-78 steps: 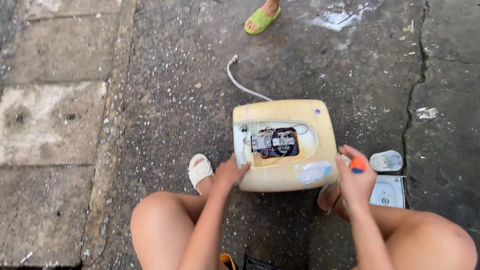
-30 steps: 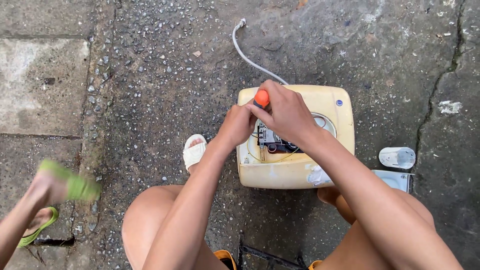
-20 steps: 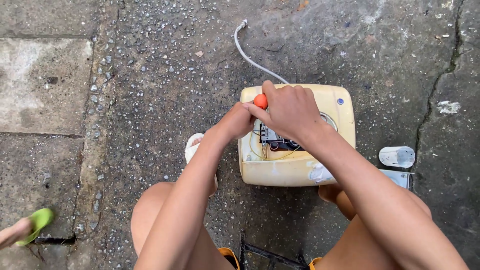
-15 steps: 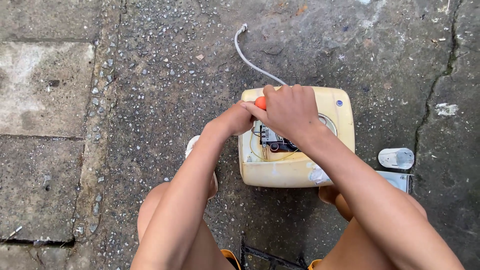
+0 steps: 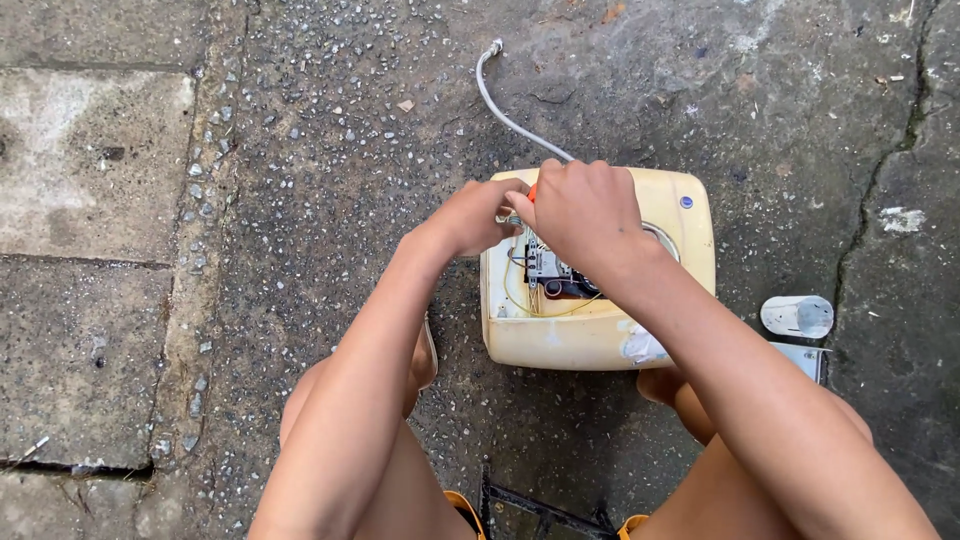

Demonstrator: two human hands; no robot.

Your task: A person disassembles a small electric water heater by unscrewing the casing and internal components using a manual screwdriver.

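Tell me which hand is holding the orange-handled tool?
The right hand: it is closed around the orange handle over the cream casing. The left hand only rests beside it at the casing's edge.

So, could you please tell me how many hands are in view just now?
2: the left hand at the yellow casing's upper left corner, the right hand over its open middle, gripping an orange-handled tool. No others visible.

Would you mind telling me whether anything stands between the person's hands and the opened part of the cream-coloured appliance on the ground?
Nothing visible does. The right hand, gripping an orange-handled tool, and the left hand are both already at the open compartment of the cream appliance. The hands themselves hide the tool's tip.
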